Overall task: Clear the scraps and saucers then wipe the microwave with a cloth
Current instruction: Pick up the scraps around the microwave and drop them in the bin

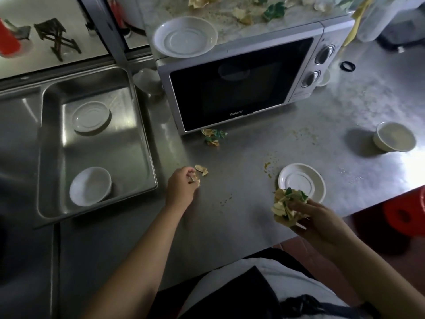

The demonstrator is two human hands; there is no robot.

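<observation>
Scraps (287, 207) — in both hands (181, 187)

I see a steel table (253, 226) with a sink (138, 139) set into its left part. A white microwave (241, 84) stands on the table at the back. Just in front of its door lies a small heap of green and yellow scraps (213, 137). More yellow scraps (202, 170) lie nearer to me, at the fingers of my left hand (181, 187). A white saucer (301, 180) sits on the right part, with crumbs (269, 166) just beside it. Further right stands a bowl (395, 139). A black ring (347, 66) lies near the microwave's right side.
</observation>
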